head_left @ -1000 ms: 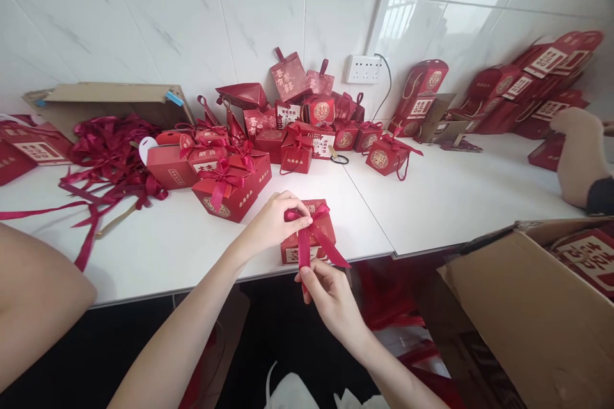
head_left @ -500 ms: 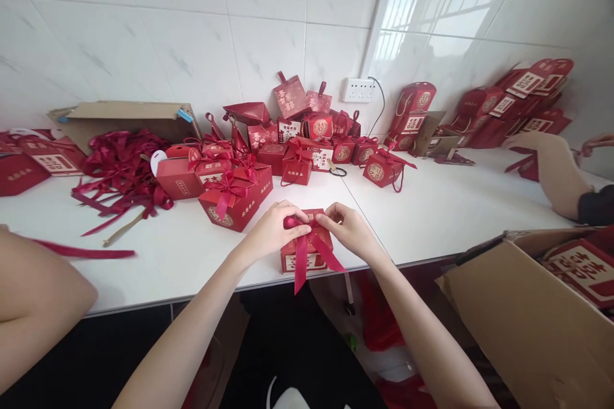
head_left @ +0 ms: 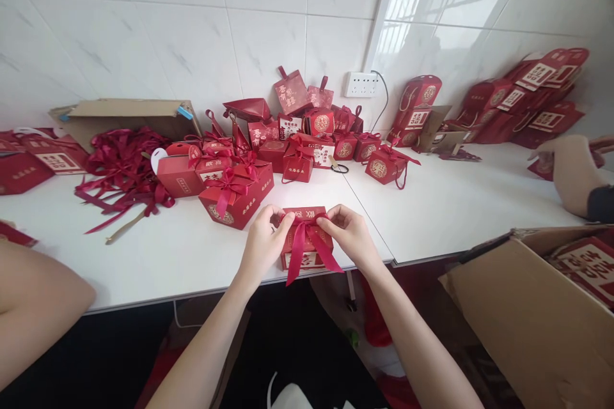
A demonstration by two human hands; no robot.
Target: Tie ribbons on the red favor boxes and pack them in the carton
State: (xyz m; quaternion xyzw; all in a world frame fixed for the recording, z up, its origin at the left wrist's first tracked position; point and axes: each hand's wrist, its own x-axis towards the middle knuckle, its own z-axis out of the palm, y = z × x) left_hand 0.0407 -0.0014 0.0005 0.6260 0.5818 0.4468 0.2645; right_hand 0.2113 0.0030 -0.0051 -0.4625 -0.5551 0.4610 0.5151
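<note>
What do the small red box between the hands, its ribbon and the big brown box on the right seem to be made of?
The red box looks like printed card: flat panels, crisp folded edges. The ribbon seems satin-like cloth: soft sheen, limp hanging tails. The brown box looks like plain matte cardboard, probably corrugated: creased flaps.

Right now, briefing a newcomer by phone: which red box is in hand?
On the white table, at its near edge, sits a red cardboard box. Unlike the red boxes heaped near the wall, it sits apart, left hand and right hand pinching its red ribbon bow.
</note>
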